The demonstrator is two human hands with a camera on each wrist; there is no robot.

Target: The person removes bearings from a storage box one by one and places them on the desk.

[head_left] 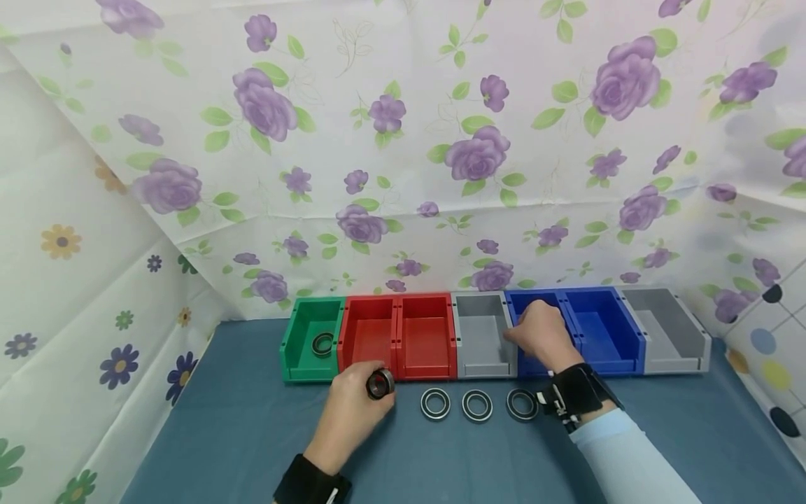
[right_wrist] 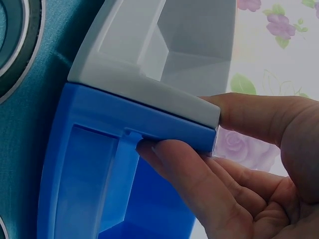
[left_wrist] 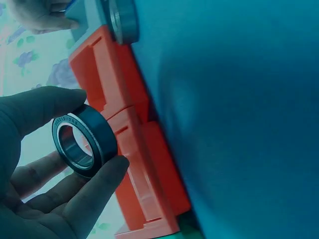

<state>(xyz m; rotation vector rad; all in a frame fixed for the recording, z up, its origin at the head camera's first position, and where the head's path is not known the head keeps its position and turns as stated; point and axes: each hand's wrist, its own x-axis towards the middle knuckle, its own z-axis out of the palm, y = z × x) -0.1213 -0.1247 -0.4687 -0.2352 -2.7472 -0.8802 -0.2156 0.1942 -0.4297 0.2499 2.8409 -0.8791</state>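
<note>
My left hand (head_left: 352,402) holds a ball bearing (left_wrist: 102,134) between thumb and fingers, in front of the red bins (head_left: 428,372). In the left wrist view the bearing is tilted and its open bore shows. My right hand (head_left: 543,334) pinches the adjoining side walls of a grey bin (right_wrist: 144,92) and a blue bin (right_wrist: 94,169). In the right wrist view its thumb lies on the grey side and a finger inside the blue one. Three more bearings lie flat on the table: a left one (head_left: 424,404), a middle one (head_left: 465,406) and a right one (head_left: 510,404).
A green bin (head_left: 308,374) at the row's left end contains one bearing (head_left: 315,344). Another blue bin (head_left: 611,365) and a grey bin (head_left: 676,364) stand at the right end. Behind the row hangs a flowered cloth (head_left: 415,182). Blue-grey cloth (head_left: 453,462) covers the table.
</note>
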